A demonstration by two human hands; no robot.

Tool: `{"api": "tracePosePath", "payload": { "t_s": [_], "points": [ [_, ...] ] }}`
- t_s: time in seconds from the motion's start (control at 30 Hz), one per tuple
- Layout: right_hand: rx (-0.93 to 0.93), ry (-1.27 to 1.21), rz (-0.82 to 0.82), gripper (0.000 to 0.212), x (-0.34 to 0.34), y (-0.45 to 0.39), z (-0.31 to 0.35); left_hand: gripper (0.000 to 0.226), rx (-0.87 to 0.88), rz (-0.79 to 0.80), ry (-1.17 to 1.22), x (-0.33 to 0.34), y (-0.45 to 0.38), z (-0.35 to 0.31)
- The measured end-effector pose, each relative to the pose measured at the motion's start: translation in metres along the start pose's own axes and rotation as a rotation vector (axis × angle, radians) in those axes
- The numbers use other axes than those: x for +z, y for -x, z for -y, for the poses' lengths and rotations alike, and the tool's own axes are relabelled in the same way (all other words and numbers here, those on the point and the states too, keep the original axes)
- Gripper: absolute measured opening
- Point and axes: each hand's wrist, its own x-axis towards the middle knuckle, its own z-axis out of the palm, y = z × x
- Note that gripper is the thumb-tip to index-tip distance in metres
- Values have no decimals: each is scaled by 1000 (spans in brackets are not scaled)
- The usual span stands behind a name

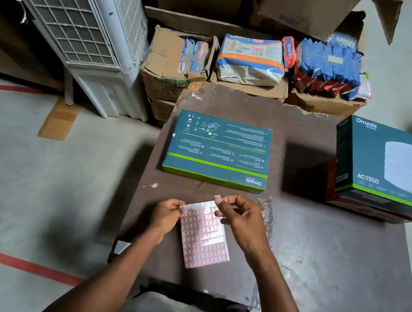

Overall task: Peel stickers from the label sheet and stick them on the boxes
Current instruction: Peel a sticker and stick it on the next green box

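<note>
A label sheet of small red-bordered stickers lies over the near middle of the brown table. My left hand pinches its upper left corner. My right hand pinches a small red-edged sticker just above the sheet's top edge, lifted off it. A flat teal Omada box lies face down on the table beyond my hands. A bigger teal Omada AC1350 box stands at the right, stacked on another box.
A crumpled clear plastic wrapper lies right of my right hand. Cardboard cartons with packaged goods stand behind the table. A white air cooler stands at the left. Red tape lines mark the grey floor.
</note>
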Motion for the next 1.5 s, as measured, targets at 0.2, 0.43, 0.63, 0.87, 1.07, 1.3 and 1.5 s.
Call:
{"api": "tracePosePath", "payload": {
  "t_s": [0.2, 0.43, 0.63, 0.87, 1.07, 1.3, 1.5],
  "points": [
    [68, -39, -47, 21, -13, -29, -29, 17, 194, -31, -424, -6, -11, -4],
    [86, -41, -193, 22, -38, -90, -67, 54, 241, -110, -585, -6, -29, -23],
    [89, -54, -323, 27, -59, -138, -81, 69, 337, -322, -662, -7, -58, -78],
    [130, -126, -298, 27, -65, -169, -91, 99, 116, -162, -645, -5, -93, -99],
    [125, -104, -348, 23, -60, -173, -96, 103, 130, -203, -554, 5, -87, -95],
    [12, -32, -483, 18, -58, -169, -79, 101, 164, -270, -511, 23, -63, -104],
    [-94, 42, -589, 8, -57, -161, -56, 102, 174, -251, -381, 31, -43, -100]
  ]
}}
